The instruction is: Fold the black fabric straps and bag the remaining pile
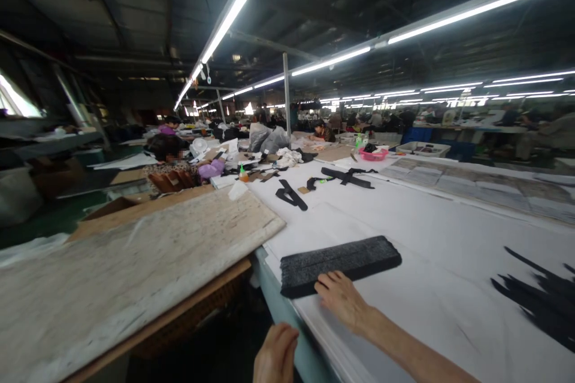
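A thick stack of black fabric strips lies at a slant near the left edge of the white-covered table. My right hand reaches in from the lower right, and its fingertips lie against the near edge of this stack. The fingers are lightly bent and not wrapped round anything. Lower down, just off the table edge, my left hand is held with its fingers curled and pressed together. Whatever may be between those fingers is hidden.
Loose black strips lie at the right; more black pieces lie farther back. A pale worn board stands to the left across a gap. Behind are an orange-based bottle, a pink basket and a seated person.
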### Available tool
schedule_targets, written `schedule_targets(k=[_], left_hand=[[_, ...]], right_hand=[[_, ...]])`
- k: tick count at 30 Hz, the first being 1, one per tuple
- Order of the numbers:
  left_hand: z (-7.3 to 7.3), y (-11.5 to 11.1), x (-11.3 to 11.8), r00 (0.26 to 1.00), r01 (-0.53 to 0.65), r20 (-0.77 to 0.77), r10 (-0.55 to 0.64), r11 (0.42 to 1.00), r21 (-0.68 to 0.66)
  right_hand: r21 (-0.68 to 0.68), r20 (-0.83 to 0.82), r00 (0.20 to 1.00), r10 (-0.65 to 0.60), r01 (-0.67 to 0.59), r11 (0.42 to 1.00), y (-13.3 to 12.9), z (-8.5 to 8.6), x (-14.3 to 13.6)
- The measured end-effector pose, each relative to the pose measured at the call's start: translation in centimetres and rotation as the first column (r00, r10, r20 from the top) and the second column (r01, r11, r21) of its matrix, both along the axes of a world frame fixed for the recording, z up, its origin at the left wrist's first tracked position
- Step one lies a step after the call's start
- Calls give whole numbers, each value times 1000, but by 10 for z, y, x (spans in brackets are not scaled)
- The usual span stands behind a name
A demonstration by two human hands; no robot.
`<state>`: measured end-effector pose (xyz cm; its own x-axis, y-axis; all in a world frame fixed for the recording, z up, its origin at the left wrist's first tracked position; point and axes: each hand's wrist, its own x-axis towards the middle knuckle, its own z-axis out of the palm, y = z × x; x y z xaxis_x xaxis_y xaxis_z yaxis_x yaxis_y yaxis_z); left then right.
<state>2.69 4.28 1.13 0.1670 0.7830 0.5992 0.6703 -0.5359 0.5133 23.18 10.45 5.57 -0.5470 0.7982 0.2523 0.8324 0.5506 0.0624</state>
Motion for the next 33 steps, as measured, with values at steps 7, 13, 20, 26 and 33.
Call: schedule_targets(k=[7,13,20,26,33], left_hand=[[25,-10,17,996,41,-68,-50,991,-127],[28,-3,33,982,89,-162,-102,992,-86],[33,9,45,963,122,-225,-146,986,-116],[27,29,60,902,176,-387,-191,982,-74],[26,46,69,822,-24,-568,-42,994,-107]], right_hand=[[49,122,992,15,-21,999,1,0,9],[24,142,988,63,-67,997,8,-2,-2],[-199,-32,998,-63,55,978,18,4,-8],[-350,-193,967,-167,91,932,33,15,-1],[-395,-326,911,-251,111,912,32,6,-6]])
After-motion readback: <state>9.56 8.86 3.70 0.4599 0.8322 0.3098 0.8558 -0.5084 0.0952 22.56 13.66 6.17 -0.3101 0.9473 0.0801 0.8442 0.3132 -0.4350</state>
